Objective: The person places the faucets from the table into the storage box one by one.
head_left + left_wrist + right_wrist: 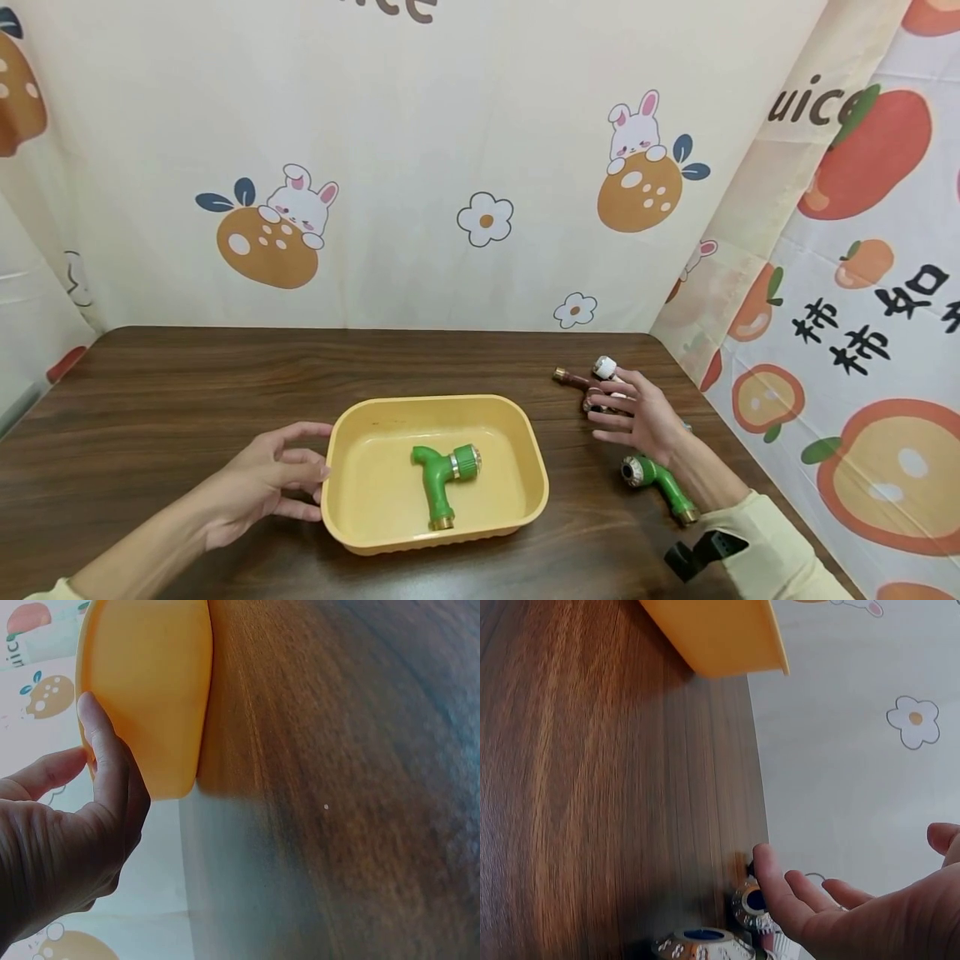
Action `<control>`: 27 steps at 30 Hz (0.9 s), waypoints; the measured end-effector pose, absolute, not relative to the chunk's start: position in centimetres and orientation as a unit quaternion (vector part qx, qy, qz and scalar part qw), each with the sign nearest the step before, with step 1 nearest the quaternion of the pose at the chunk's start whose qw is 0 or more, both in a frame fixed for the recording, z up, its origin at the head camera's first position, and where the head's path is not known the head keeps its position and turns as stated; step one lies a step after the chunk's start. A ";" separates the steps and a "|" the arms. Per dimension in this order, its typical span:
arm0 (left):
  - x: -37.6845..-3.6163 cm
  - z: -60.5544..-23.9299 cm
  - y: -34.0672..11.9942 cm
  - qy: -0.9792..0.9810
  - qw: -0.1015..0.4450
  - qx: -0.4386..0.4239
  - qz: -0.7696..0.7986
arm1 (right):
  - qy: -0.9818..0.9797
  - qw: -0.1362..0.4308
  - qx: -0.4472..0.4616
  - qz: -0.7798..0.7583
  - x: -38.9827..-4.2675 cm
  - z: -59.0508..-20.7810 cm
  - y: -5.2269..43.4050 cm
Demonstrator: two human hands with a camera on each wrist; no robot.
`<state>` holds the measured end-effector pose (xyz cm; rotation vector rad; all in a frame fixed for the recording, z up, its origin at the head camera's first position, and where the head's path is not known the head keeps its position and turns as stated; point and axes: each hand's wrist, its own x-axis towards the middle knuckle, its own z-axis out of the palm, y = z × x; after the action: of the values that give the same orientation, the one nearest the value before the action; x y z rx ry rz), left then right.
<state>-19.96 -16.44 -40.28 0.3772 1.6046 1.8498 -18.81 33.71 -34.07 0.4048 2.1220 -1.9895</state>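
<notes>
On the table stands a yellow plastic basin [442, 401], with a green water tap [437, 483] lying inside it. My left hand [258, 482] is at the basin's left side, its fingers loosely bent and touching the wall near the rim. In the left wrist view, one fingertip [88, 709] rests against the basin's side. To the right, my right hand [647, 419] hovers with spread fingers over a group of taps and holds nothing. A brown tap [573, 379] and a white-ended tap [604, 367] are partly hidden behind it. Below that wrist lies another green tap [666, 483].
The dark wooden table [187, 375] ends at a printed cloth backdrop [420, 125] behind and at a second cloth [862, 333] on the right. A black strap [705, 554] is on the right wrist.
</notes>
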 end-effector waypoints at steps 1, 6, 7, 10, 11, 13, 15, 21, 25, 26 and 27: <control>-20.0 -40.3 -16.4 0.612 0.326 0.144 0.706 | 0.718 0.100 0.139 -0.675 -18.8 -34.1 33.9; -20.0 -40.3 -16.4 0.612 0.325 0.141 0.707 | 0.718 0.101 0.144 -0.674 -19.0 -34.4 34.7; -20.0 -40.3 -16.4 0.612 0.325 0.141 0.707 | 0.718 0.100 0.146 -0.673 -19.1 -34.4 34.7; -20.0 -40.3 -16.4 0.611 0.326 0.140 0.707 | 0.721 0.096 0.151 -0.669 -19.1 -34.5 34.8; -20.0 -40.3 -16.4 0.611 0.326 0.139 0.707 | 0.723 0.094 0.152 -0.668 -19.1 -34.5 34.8; -20.0 -40.3 -16.4 0.611 0.326 0.140 0.707 | 0.724 0.088 0.155 -0.667 -19.1 -34.4 34.8; -20.0 -40.3 -16.5 0.611 0.326 0.142 0.707 | 0.723 0.081 0.161 -0.667 -19.1 -34.4 34.8; -19.9 -40.3 -16.5 0.609 0.329 0.144 0.707 | 0.721 0.062 0.188 -0.664 -19.3 -34.4 34.7; -20.0 -40.3 -16.5 0.610 0.328 0.143 0.707 | 0.731 0.056 0.196 -0.652 -19.5 -34.8 34.8; -20.0 -40.3 -16.5 0.611 0.327 0.143 0.707 | 0.732 0.053 0.200 -0.649 -19.6 -34.9 34.8; -20.0 -40.3 -16.5 0.611 0.327 0.143 0.707 | 0.735 0.054 0.200 -0.646 -19.7 -35.0 34.9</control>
<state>-19.97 -16.45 -40.33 0.3750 1.6004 1.8521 -19.65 34.87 -34.99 0.6063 2.2317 -1.9636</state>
